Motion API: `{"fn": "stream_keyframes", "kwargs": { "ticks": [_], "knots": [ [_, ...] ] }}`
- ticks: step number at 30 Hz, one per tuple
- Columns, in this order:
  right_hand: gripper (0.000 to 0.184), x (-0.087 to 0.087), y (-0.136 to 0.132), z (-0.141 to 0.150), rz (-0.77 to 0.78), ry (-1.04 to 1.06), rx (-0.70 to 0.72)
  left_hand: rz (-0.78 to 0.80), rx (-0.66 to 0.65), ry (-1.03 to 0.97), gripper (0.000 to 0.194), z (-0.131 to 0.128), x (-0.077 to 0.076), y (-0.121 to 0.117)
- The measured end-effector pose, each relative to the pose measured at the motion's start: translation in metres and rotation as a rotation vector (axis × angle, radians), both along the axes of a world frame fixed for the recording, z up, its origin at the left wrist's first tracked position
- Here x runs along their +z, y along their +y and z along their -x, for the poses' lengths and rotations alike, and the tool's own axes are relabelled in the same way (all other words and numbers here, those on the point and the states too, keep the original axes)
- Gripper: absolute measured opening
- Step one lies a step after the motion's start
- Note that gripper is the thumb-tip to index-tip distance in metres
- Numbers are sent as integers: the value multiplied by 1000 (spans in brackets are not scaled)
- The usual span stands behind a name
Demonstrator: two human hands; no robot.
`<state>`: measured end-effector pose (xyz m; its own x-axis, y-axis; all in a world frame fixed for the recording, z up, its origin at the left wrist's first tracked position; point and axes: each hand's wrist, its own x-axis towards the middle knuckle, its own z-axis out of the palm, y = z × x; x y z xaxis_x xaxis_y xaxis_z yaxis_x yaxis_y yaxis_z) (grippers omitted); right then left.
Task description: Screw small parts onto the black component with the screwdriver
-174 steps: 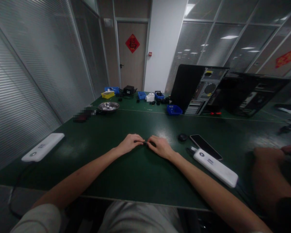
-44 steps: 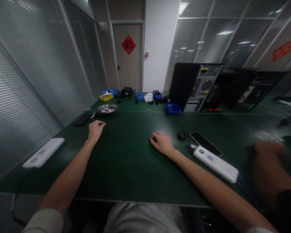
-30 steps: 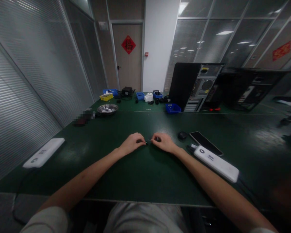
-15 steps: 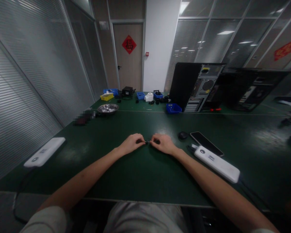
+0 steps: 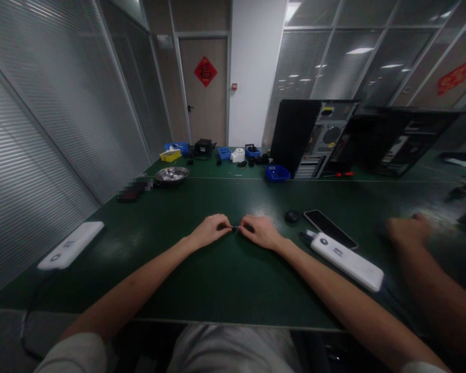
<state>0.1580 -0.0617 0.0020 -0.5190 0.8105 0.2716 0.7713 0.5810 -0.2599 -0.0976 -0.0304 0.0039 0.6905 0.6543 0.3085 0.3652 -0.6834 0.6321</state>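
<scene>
Both my hands meet over the middle of the green table (image 5: 202, 280), fingers pinched around one small dark piece (image 5: 235, 228). My left hand (image 5: 212, 228) grips its left end between thumb and fingertips. From the other side, my right hand (image 5: 259, 229) pinches the right end, where a bit of metal seems to glint. The piece is too small and too covered by fingertips to tell its kind. Right of my right hand lies a round black object (image 5: 292, 216) like a mouse, beside a dark-screened phone (image 5: 329, 228).
White power banks with cables lie at right (image 5: 347, 261) and left (image 5: 72, 245). Another person's hand (image 5: 409, 230) reaches in at the far right. Farther back are a metal dish (image 5: 172, 175), a blue bin (image 5: 277, 173) and a computer case (image 5: 299, 137).
Another person's forearm and hand have come into view at the right, blurred. My own hands hold nearly the same pose around the small piece.
</scene>
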Motion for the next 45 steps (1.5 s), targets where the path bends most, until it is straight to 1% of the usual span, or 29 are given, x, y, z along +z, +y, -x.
{"fn": "stream_keyframes", "kwargs": {
  "ticks": [9, 17, 29, 36, 45],
  "knots": [
    [28, 7, -8, 7, -63, -63, -1, 85, 33, -54, 17, 7, -3, 4],
    [28, 10, -11, 14, -80, -120, 36, 88, 16, -64, 16, 4, -4, 1],
    [26, 3, -10, 12, -69, -65, 23, 129, 24, -83, 16, 1, -3, 1],
    [26, 4, -10, 11, -56, -45, 30, 141, 28, -103, 16, 1, -3, 0],
    [27, 4, -10, 10, -57, -12, 37, 124, 47, -127, 16, -1, -6, 3]
  ]
}}
